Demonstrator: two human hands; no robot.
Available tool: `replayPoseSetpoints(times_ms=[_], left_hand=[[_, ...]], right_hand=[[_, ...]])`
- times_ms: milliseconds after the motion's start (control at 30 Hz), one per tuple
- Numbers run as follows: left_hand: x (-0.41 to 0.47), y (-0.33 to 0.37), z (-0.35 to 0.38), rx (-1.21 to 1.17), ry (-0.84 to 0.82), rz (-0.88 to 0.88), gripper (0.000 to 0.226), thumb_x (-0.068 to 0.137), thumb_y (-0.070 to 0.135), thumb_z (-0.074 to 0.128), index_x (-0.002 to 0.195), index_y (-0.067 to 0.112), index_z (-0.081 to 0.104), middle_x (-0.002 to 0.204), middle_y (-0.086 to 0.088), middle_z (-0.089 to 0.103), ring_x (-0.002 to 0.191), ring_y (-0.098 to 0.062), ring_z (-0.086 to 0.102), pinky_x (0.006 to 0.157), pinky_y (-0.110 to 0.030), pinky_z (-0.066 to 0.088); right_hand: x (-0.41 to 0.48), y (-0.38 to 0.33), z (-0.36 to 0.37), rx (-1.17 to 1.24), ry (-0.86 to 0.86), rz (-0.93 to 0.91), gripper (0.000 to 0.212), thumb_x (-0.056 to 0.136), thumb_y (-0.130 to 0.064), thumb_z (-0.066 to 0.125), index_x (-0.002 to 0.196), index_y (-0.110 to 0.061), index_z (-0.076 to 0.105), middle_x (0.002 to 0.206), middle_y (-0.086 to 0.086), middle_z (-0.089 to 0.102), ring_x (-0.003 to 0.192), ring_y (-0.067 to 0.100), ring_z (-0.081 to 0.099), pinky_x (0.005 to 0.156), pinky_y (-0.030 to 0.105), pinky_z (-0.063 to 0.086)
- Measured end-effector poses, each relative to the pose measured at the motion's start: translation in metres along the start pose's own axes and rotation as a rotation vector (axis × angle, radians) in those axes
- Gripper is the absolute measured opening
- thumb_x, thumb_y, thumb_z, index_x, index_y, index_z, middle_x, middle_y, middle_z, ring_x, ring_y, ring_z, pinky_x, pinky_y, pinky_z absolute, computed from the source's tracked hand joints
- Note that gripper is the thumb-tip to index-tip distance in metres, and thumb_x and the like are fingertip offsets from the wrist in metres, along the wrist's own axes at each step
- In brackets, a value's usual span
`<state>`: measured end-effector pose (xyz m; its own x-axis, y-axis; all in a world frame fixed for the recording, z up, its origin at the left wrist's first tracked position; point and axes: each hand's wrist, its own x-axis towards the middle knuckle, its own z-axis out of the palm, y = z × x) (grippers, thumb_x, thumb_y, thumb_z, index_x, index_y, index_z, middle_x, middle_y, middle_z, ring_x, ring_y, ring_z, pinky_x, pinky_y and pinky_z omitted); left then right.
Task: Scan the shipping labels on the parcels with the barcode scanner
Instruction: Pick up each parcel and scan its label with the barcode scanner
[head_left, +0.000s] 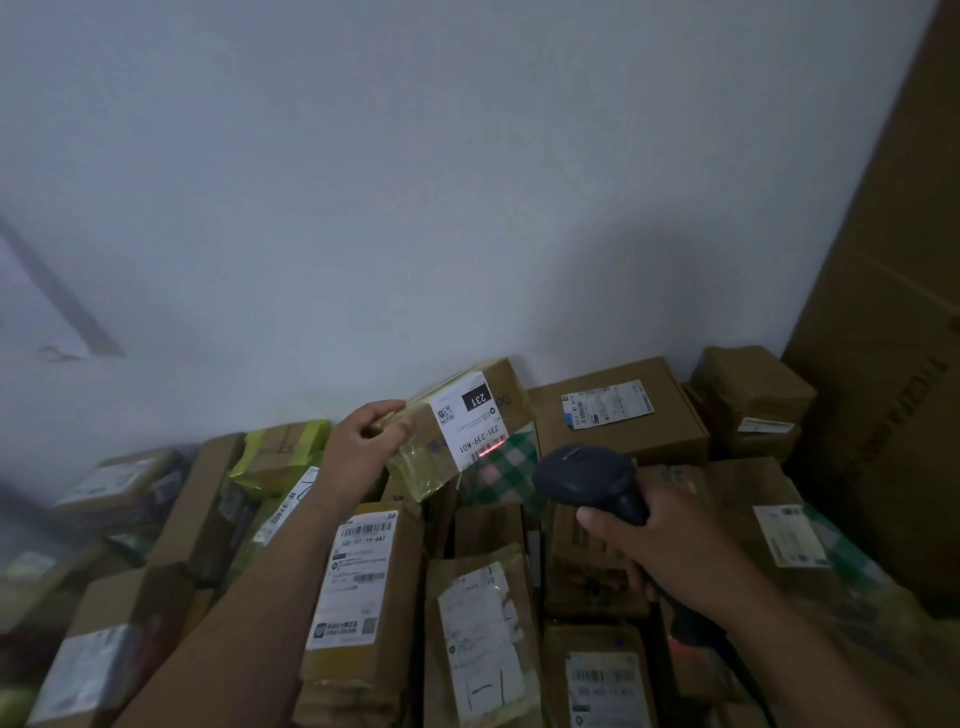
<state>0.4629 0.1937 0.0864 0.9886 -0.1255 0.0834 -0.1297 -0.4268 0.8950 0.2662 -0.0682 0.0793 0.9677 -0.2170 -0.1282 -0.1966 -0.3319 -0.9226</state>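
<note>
The small taped parcel (441, 441) hangs tilted above the heap, your left hand (371, 434) gripping its left end. The red scan line (491, 450) lies across the barcode at the lower edge of its shipping label (475, 421), so you appear to be mid-scan. Your right hand (670, 545), apart from the left, is wrapped round the barcode scanner (587, 478) just below; hold the beam square until it reads, then choose another from the crowded labelled cartons (363, 571), several with labels turned sideways or half covered.
</note>
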Motion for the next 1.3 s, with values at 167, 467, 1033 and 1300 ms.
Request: replayPoseSetpoints(times_ms=[167, 467, 1033, 1300], left_hand=[[-0.004, 0.001, -0.004, 0.017, 0.001, -0.018, 0.025, 0.092, 0.021, 0.067, 0.117, 0.021, 0.07, 0.108, -0.005, 0.069, 0.096, -0.023, 0.066, 0.083, -0.038, 0.058], [-0.004, 0.0, 0.003, 0.044, -0.007, -0.017, 0.021, 0.09, 0.022, 0.069, 0.11, 0.029, 0.07, 0.102, 0.003, 0.069, 0.084, -0.007, 0.067, 0.059, -0.015, 0.051], [0.009, -0.041, 0.143, 0.183, 0.118, -0.233, 0.078, 0.084, 0.034, 0.074, 0.147, 0.02, 0.029, 0.145, -0.007, 0.019, 0.114, -0.022, 0.04, 0.08, -0.026, 0.045], [0.012, -0.079, 0.171, 0.36, -0.121, -0.329, 0.089, 0.082, 0.04, 0.077, 0.149, 0.018, 0.023, 0.145, -0.015, 0.012, 0.125, -0.034, 0.036, 0.102, -0.038, 0.038]], right_hand=[[-0.005, -0.005, 0.001, -0.004, -0.019, 0.02, 0.019, 0.088, -0.043, 0.069, 0.084, -0.026, 0.061, 0.047, 0.0, 0.063, 0.037, 0.008, 0.056, 0.042, 0.018, 0.045], [-0.001, -0.003, -0.002, 0.008, -0.032, 0.011, 0.021, 0.089, -0.041, 0.069, 0.078, -0.026, 0.06, 0.047, 0.003, 0.062, 0.037, 0.01, 0.055, 0.043, 0.021, 0.046], [0.049, 0.05, 0.013, 0.296, 0.196, 0.184, 0.037, 0.088, -0.04, 0.068, 0.077, -0.005, 0.063, 0.062, 0.018, 0.066, 0.043, 0.02, 0.058, 0.042, 0.027, 0.047], [0.052, 0.052, 0.017, 0.364, 0.155, 0.219, 0.038, 0.088, -0.04, 0.068, 0.078, -0.003, 0.063, 0.061, 0.011, 0.066, 0.044, 0.018, 0.057, 0.041, 0.026, 0.046]])
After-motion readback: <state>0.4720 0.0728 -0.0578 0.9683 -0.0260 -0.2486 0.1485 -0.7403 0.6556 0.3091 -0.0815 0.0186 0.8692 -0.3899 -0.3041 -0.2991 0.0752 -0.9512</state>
